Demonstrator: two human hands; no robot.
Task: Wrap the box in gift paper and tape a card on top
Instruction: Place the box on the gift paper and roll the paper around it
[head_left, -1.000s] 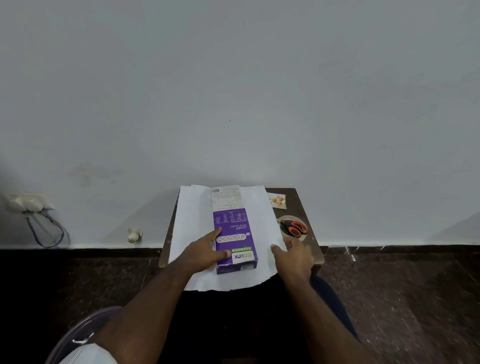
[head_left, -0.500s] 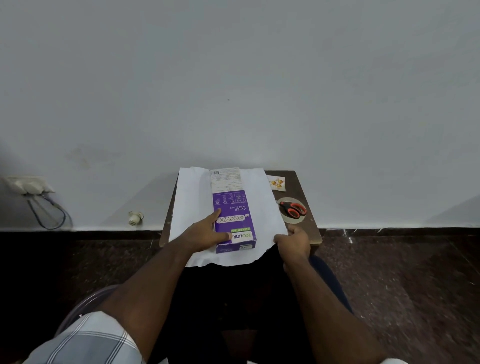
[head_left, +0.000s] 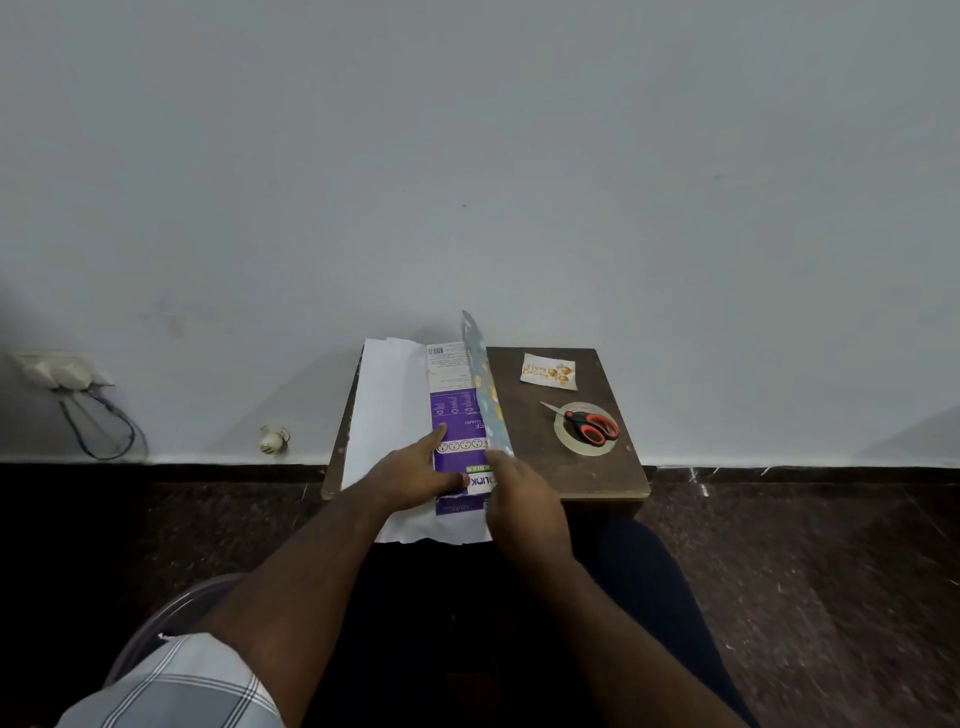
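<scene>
Wall (head_left: 467, 156): pale grey, filling the upper field from 9 through 12 to 3 o'clock. A socket plate with a looped cable (head_left: 62, 374) is fixed low at 9 o'clock.

Floor (head_left: 805, 571): dark speckled stone across the lower field.

Table (head_left: 571, 467): small, brown, standing against the wall at frame centre. Its right half is bare wood.

Gift paper (head_left: 387, 410): white underside up, spread over the left half of the table, its near edge hanging over the table front toward 6 o'clock. Its right-hand flap is raised on edge, patterned face showing, standing along the right long side of the box and leaning over it.

Box (head_left: 457, 426): purple and white, lying flat on the paper, long axis running 12 to 6 o'clock, at the centre of the table.

Left hand (head_left: 410, 475): rests on the box's near left part, forefinger extended along the left edge, thumb laid across the top face; grip spread and pressing down.

Right hand (head_left: 519, 499): at the box's near right corner, grip pinching the near end of the raised flap.

Scissors (head_left: 587, 423): red-handled, lying on a roll of tape (head_left: 563, 434) at 3 o'clock on the table, blades pointing toward 10 o'clock.

Card (head_left: 549, 371): white with gold print, flat at the table's far right, just beyond the scissors toward 12 o'clock, apart from the box.
</scene>
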